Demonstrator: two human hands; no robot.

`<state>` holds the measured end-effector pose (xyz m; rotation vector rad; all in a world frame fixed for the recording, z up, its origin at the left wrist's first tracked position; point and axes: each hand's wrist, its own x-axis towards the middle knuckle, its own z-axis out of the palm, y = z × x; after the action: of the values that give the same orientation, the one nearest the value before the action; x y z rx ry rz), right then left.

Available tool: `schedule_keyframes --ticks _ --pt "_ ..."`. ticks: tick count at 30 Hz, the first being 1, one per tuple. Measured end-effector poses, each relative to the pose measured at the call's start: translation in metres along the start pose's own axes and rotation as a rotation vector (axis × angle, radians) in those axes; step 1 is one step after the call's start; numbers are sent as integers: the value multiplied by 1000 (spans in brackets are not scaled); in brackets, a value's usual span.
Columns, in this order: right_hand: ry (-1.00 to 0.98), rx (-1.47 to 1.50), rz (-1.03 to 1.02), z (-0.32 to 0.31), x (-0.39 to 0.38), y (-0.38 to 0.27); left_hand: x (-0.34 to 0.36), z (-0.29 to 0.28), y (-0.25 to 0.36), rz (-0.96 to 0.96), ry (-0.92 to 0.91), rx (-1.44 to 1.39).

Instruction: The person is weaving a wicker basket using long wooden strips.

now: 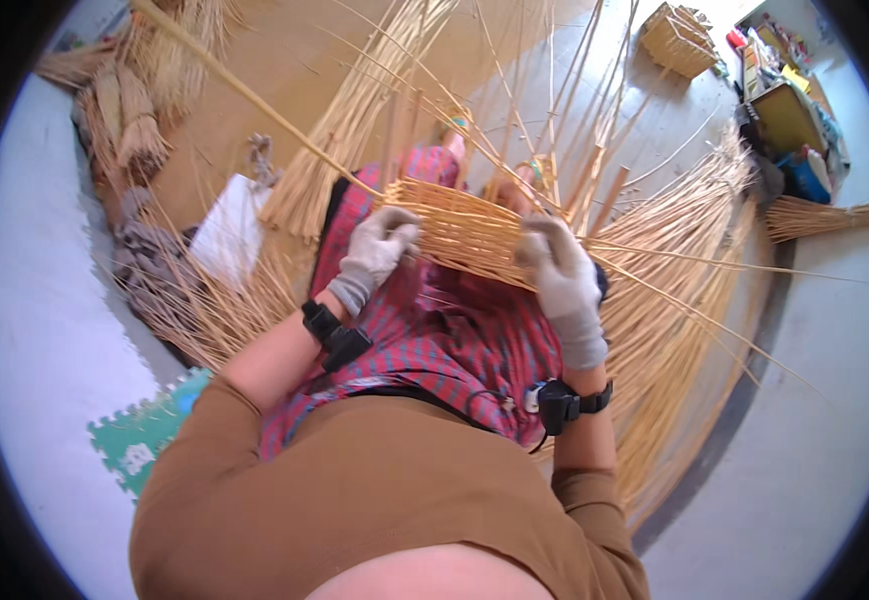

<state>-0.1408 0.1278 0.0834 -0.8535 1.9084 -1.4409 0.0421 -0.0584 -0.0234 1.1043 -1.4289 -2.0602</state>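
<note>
A partly woven wicker basket (463, 232) rests over my lap, its woven wall toward me and tall upright canes (553, 90) rising from it. My left hand (379, 248), in a pale work glove, is closed on the basket's left end. My right hand (561, 264), gloved too and slightly blurred, grips the right end near a corner. A thick cane (245, 92) runs from the left corner to the upper left. Thin loose canes (690, 310) stick out past my right hand. The fingertips of both hands are partly hidden.
A large heap of canes (670, 235) spreads on the floor at my right, another bundle (330, 150) ahead. Several tied bundles (140, 140) lie far left beside a white sheet (227, 230). A finished-looking basket (679, 40) stands far right. A green foam mat (145, 430) lies at left.
</note>
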Motion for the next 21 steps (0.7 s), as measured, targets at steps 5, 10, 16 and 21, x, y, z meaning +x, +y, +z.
schedule_keyframes --ticks 5,10,16,21 --pt "-74 -171 -767 154 36 -56 28 -65 9 503 204 502" --pt "-428 -215 -760 211 17 -22 13 -61 -7 356 -23 314" --pt "-512 -60 -753 203 29 -41 0 -64 17 512 -137 366" --pt "-478 -202 -707 204 54 -5 27 -93 -7 460 -262 159"
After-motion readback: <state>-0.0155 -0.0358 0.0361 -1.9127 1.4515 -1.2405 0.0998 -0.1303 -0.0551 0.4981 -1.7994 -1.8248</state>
